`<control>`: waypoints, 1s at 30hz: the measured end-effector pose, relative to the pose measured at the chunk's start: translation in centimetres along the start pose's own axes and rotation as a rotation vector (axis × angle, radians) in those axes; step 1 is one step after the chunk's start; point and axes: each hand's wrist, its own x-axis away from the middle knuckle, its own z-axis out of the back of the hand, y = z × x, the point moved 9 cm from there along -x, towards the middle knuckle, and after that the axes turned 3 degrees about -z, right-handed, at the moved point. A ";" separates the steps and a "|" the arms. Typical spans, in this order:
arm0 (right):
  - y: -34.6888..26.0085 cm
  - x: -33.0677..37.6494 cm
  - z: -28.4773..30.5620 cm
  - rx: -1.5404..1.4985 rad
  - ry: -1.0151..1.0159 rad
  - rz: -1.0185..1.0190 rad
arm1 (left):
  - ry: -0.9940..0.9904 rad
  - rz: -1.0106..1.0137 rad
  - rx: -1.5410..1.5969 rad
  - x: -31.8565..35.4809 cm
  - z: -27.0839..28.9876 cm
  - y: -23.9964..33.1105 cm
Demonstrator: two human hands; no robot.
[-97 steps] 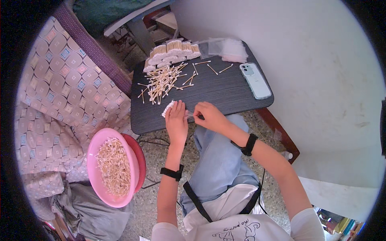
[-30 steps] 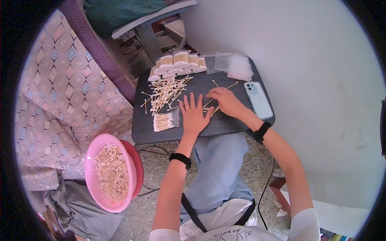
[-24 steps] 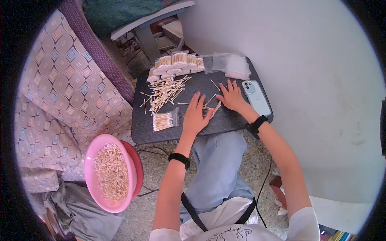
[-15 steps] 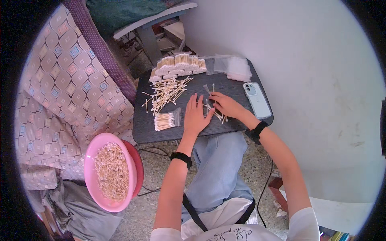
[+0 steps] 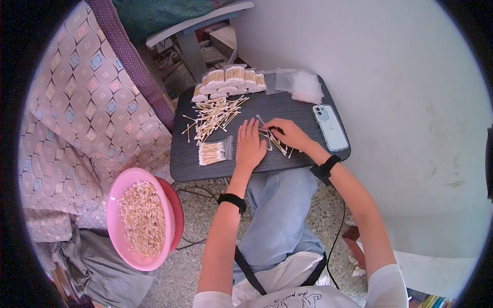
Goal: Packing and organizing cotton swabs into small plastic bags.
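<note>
My left hand [image 5: 249, 146] lies palm down on the dark tabletop, fingers stretched out, beside a small loose group of cotton swabs [image 5: 278, 145]. Over the far end of that group, my right hand [image 5: 288, 134] is bent with curled fingers. The tip of a cotton swab [image 5: 260, 118] pokes out past its fingertips; the grip itself is partly hidden. Left of my left hand rests a clear bag [image 5: 212, 153] filled with cotton swabs in a row. Farther back is a scattered heap of loose cotton swabs [image 5: 220, 115].
Packed bundles of swabs [image 5: 233, 79] are stacked along the black table's [image 5: 190, 172] far edge. Beside them lie clear empty bags [image 5: 306, 87]. A phone [image 5: 330, 127] sits at the right edge, near the wall. A pink basin [image 5: 114, 226] of swabs stands lower left.
My right hand has shifted slightly left and curled more over the small swab group. Some swabs there lie differently. The left hand stays nearly in place, its thumb drawn closer in.
</note>
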 end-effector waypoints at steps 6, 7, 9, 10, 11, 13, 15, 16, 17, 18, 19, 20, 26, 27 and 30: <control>1.1 3.5 3.9 0.088 0.199 0.010 | 0.104 -0.046 0.158 -1.3 0.4 2.2; -0.1 2.9 1.3 0.173 0.194 0.038 | 0.091 -0.005 0.101 0.5 1.5 0.1; 0.0 5.3 2.8 0.364 0.214 0.017 | 0.038 -0.150 -0.187 -0.3 0.2 2.7; 0.6 6.1 2.2 0.395 0.140 -0.061 | 0.039 -0.147 -0.184 -0.3 0.1 2.7; 1.2 6.7 1.4 0.425 0.066 -0.138 | -0.002 -0.118 -0.161 -0.4 -0.3 2.3; 1.4 7.7 0.3 0.411 0.048 -0.190 | -0.043 -0.090 -0.133 -0.4 -0.6 2.2; 2.2 8.4 -0.6 0.399 0.036 -0.247 | 0.045 -0.053 -0.034 -0.5 0.5 2.3; 1.7 8.2 -1.0 0.468 0.064 -0.204 | 0.044 -0.054 -0.033 -0.5 0.7 2.3; 1.3 8.0 -1.4 0.537 0.092 -0.160 | 0.040 -0.051 0.011 -0.5 0.9 2.3; 1.5 7.7 -1.7 0.537 0.093 -0.162 | 0.035 -0.048 0.054 -0.6 1.0 2.3; 1.5 7.3 -1.8 0.564 0.110 -0.151 | 0.034 -0.050 0.054 -0.6 1.0 2.3; 1.6 6.9 -1.7 0.590 0.128 -0.140 | 0.059 -0.066 0.048 -0.6 1.3 2.4; 1.0 4.3 -0.6 0.281 0.140 0.019 | 0.072 -0.075 0.110 -0.4 1.2 2.4; 0.7 3.9 -0.5 0.278 0.139 0.021 | 0.095 -0.110 0.075 -0.3 1.5 2.5; 0.5 3.1 0.1 0.023 0.175 0.007 | 0.127 -0.080 0.100 -0.3 1.5 2.2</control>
